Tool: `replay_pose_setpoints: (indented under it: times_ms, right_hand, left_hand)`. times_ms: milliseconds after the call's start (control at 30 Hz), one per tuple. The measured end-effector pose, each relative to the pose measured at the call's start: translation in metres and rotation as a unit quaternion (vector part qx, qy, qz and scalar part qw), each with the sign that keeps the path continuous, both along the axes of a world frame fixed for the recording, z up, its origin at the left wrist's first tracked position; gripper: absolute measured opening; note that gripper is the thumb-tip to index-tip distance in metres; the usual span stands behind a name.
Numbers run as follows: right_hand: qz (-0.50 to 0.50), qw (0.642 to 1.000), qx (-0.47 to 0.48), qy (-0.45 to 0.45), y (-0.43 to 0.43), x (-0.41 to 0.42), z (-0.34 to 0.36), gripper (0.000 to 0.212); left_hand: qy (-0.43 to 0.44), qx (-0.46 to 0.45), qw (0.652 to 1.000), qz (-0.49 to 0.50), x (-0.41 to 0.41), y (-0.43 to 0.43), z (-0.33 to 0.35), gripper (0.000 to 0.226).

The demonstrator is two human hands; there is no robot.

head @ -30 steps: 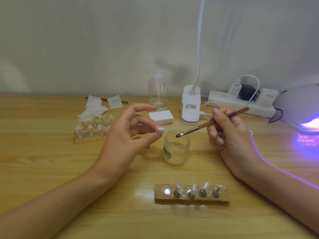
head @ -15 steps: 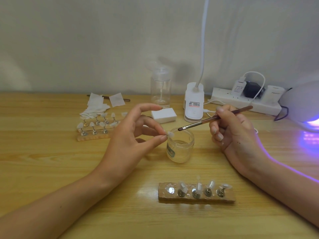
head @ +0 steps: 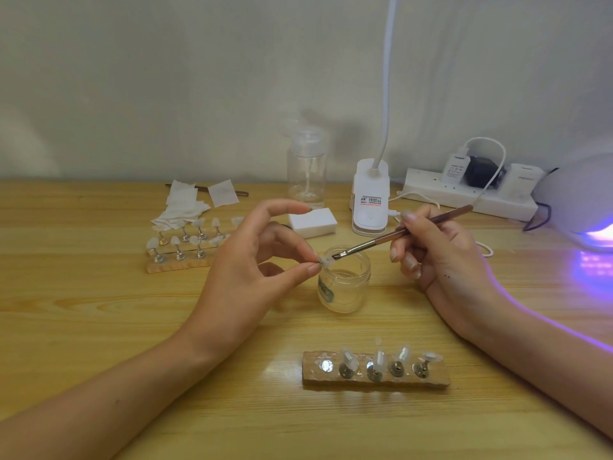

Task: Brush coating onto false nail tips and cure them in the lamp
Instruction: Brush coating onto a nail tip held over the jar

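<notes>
The wooden bench (head: 99,310) stood by a pale wall. The left hand (head: 252,260) pinched a small clear nail tip (head: 325,260) between its thumb and a finger, just over the rim of a little glass jar (head: 345,283). The right hand (head: 441,257) had its fingers curled round a brown brush (head: 398,232), and the brush hairs touched the nail tip. In front of the jar lay a wooden block (head: 374,381) with four more tips on metal pegs. Another block of tips (head: 179,257) sat further back on the left. The curing lamp (head: 583,200) glowed purple at the right edge.
</notes>
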State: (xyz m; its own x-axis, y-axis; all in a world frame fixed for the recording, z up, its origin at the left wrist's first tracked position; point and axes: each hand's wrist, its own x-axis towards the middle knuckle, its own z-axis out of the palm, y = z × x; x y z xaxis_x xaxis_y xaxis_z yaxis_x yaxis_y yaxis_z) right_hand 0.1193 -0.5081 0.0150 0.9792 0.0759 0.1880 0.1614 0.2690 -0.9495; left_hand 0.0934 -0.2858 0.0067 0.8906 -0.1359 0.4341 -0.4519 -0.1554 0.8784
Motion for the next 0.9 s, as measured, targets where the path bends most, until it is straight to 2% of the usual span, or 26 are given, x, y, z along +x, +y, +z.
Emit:
replay_pose_setpoints:
  times_ms: [500, 900]
  right_hand:
    - [0.021, 0.999, -0.021, -0.019, 0.0019, -0.0017, 0.0018, 0.023]
    - [-0.015, 1.000, -0.016, -0.001, 0.0013, 0.0004, 0.0010, 0.023]
  left_hand:
    - [-0.020, 0.006, 1.000, -0.001, 0.0000, 0.0008, -0.0017, 0.054]
    - [-0.024, 0.015, 1.000, -0.006, 0.0008, 0.0013, -0.0012, 0.054]
